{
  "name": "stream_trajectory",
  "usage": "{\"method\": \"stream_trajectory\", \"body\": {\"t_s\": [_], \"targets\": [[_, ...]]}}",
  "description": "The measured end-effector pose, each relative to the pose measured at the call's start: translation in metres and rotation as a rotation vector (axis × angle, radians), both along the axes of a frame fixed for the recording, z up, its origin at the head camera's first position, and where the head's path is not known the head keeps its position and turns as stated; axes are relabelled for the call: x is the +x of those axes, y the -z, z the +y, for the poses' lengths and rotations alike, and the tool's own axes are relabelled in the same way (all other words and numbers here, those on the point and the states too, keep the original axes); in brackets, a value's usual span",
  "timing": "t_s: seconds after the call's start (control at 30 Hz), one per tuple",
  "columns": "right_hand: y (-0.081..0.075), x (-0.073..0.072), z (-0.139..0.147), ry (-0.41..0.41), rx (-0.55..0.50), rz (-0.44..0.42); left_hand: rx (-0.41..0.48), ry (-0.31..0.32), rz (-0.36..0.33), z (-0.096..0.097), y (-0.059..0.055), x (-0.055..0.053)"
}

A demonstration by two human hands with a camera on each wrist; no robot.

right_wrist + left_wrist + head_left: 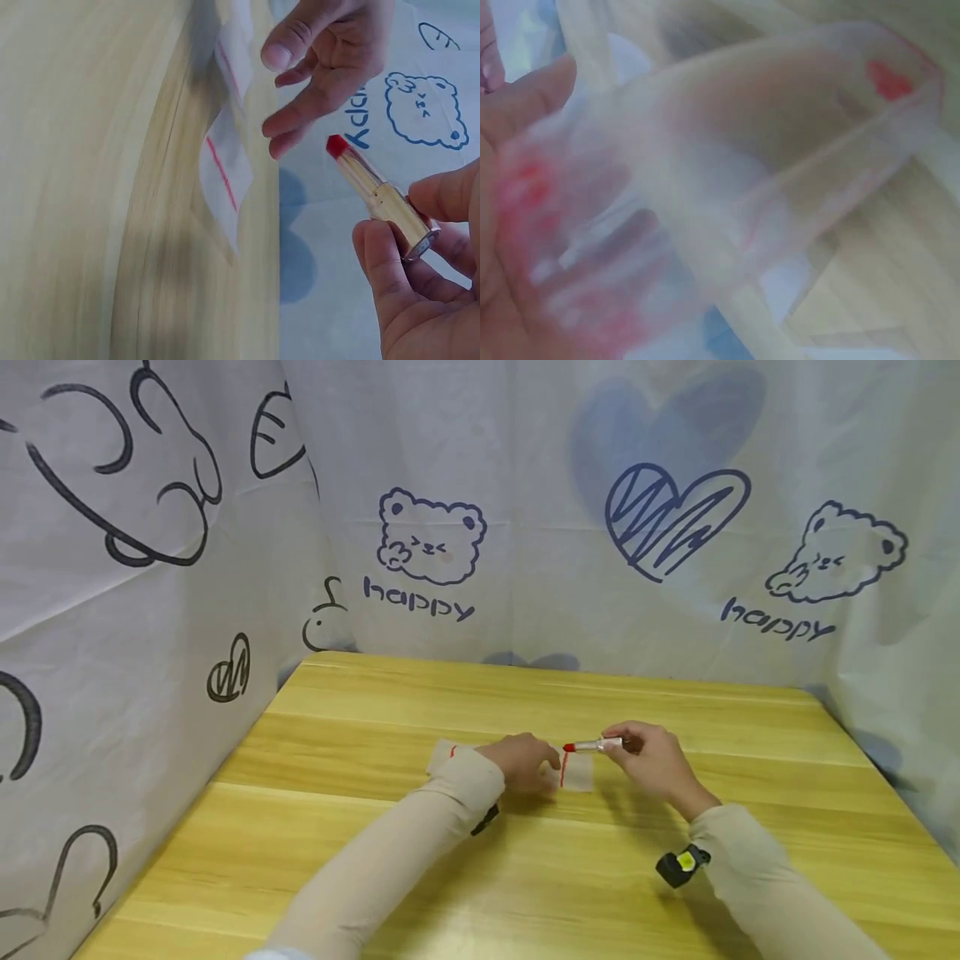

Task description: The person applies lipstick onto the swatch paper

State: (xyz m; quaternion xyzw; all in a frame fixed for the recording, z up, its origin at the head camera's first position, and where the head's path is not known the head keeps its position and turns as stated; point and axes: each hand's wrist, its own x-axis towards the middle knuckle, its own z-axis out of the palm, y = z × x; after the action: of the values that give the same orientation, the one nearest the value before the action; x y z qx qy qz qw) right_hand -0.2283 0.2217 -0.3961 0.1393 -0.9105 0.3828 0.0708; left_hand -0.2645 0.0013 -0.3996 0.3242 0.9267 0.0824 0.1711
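Note:
My right hand (654, 764) pinches a lipstick (386, 199) between thumb and fingers. Its red tip is out and points toward my left hand (522, 762). A pale, thin strip of paper or tissue (578, 772) lies on the table, crossed by red lines. In the head view the strip's end, with one red line, shows between my hands, just below the lipstick tip. My left hand is over the strip's middle and hides it. The right wrist view shows its thumb and fingers apart. A blurred, translucent thing (780, 142) with red smears fills the left wrist view; its kind is unclear.
The wooden table (337, 868) runs back to a white cloth (540, 527) with drawn hearts, bears and lettering. Another drawn-on cloth (150, 627) hangs along the left side. A black wrist camera (681, 865) sits at my right cuff.

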Motion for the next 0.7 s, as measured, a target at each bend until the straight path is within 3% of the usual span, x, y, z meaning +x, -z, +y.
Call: {"method": "stream_trajectory", "body": {"t_s": [0.23, 0.4, 0.57, 0.7], "targets": [[-0.005, 0.004, -0.009, 0.039, -0.174, -0.028, 0.088, 0.03, -0.006, -0.006, -0.009, 0.003], [-0.01, 0.009, -0.019, -0.007, -0.467, -0.136, 0.228, 0.025, -0.007, -0.013, -0.016, 0.012], [-0.015, 0.015, -0.031, -0.057, -0.757, -0.202, 0.404, -0.037, -0.015, -0.018, -0.019, 0.023], [-0.021, 0.021, -0.039, -0.098, -0.966, -0.265, 0.608, -0.153, -0.053, -0.019, -0.018, 0.033]]}}
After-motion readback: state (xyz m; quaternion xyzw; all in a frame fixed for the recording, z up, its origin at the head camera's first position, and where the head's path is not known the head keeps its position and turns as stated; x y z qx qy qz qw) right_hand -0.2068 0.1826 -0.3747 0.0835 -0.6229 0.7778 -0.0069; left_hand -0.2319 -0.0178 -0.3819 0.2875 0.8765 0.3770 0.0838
